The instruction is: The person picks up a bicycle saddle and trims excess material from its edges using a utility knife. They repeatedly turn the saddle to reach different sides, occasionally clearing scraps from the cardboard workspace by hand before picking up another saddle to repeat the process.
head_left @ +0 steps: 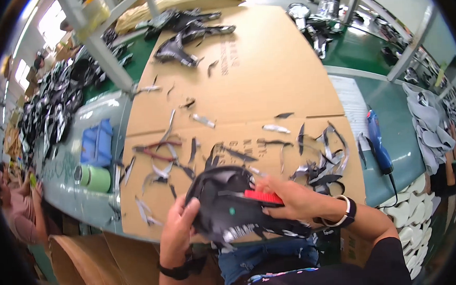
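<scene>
A black bicycle saddle (pixel 213 208) with a small green dot is held in front of my body, over the near edge of the cardboard. My left hand (pixel 179 222) grips its left rim, thumb on top. In my right hand (pixel 290 198) is a red-handled utility knife (pixel 262 197), its thin blade pointing left across the saddle's surface. The blade tip is blurred, so I cannot tell if it touches. Black and grey trimmed strips (pixel 325 168) lie scattered around. Red-handled pliers (pixel 159 150) rest on the cardboard behind my left hand.
Flat cardboard (pixel 275 57) covers the table, with more black saddles (pixel 181 41) at its far end. A blue tool (pixel 378 142) with a cord lies right. Left are a green cup (pixel 93 178) and blue bin (pixel 97 143). White saddle-shaped pieces (pixel 410 220) fill the lower right. Another person (pixel 25 210) sits left.
</scene>
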Action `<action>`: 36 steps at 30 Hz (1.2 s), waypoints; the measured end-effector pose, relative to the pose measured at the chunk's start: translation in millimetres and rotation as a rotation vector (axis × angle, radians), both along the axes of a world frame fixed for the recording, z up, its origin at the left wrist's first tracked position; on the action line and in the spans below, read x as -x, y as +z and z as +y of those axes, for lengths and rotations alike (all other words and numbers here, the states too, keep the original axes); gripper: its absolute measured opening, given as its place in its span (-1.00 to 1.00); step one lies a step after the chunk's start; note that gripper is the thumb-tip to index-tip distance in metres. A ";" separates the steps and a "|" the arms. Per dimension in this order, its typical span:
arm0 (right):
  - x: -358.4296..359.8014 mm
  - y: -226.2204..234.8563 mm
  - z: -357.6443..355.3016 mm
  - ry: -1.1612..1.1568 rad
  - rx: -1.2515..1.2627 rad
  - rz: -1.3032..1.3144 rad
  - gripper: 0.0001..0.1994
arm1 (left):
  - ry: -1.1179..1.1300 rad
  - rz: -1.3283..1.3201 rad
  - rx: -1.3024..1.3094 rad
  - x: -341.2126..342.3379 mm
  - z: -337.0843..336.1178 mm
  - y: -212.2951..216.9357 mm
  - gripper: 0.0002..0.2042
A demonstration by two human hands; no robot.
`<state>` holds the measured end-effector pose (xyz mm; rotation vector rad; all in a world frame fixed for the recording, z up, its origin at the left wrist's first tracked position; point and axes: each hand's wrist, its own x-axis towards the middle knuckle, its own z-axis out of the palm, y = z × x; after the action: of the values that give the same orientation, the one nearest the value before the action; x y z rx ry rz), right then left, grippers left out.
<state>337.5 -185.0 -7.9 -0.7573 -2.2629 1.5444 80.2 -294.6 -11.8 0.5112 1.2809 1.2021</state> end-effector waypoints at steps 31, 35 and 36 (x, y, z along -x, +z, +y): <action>-105.6 70.9 298.8 -0.795 0.350 0.407 -0.76 | -0.220 0.912 -0.502 -21.0 255.7 25.9 -0.56; -54.9 109.9 159.3 -0.678 0.392 0.662 -0.78 | -0.250 1.215 -0.935 -84.5 239.6 20.4 -0.12; -51.3 115.7 138.1 -0.561 0.442 0.575 -0.77 | -0.246 1.226 -0.924 -97.3 235.1 14.0 -0.12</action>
<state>388.8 -46.9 107.8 -0.8247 -1.1880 1.6938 177.4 -59.5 2.2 2.2601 1.4577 1.2231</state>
